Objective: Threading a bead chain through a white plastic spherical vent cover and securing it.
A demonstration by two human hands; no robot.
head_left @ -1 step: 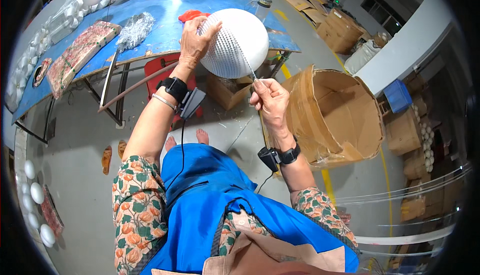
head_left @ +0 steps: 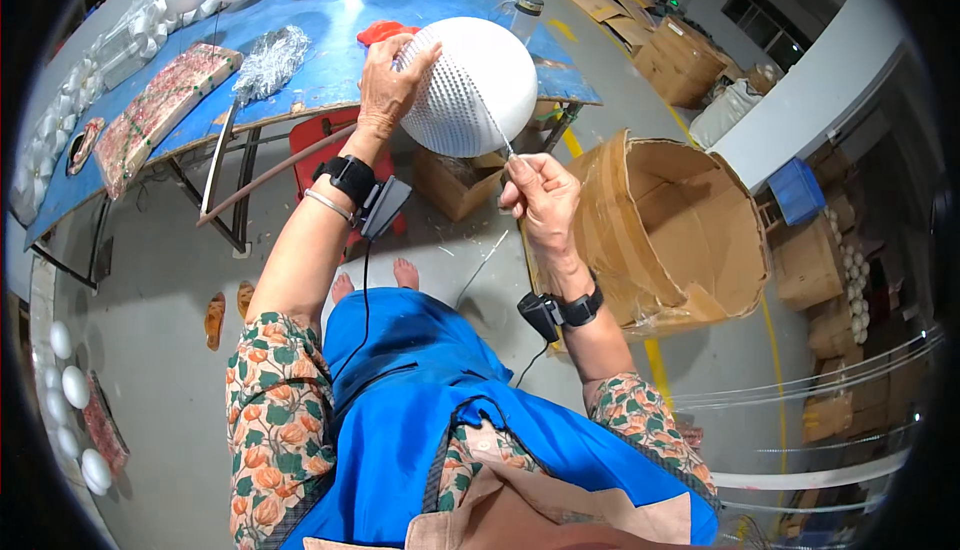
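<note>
A large white ball [head_left: 505, 75] sits at the near edge of the blue table, its left part covered by close rows of silver beaded trim [head_left: 440, 100]. My left hand [head_left: 392, 80] grips the ball from the left, thumb pressed on the beaded rows and fingers curled behind it. Below and right of the ball, my right hand [head_left: 543, 195] is closed in a pinch on a silver strand of trim [head_left: 497, 130]. That strand runs taut from the ball's face down to my fingertips. A red item [head_left: 385, 32] lies on the table behind my left hand.
On the blue table [head_left: 340, 50] are a tangle of silver strands [head_left: 272, 62], a wrapped package [head_left: 165, 115] and a lidded clear jar [head_left: 527, 18]. A big open carton [head_left: 600, 240] stands to my right. Under the table are a red stool [head_left: 310, 140] and a smaller box [head_left: 450, 185].
</note>
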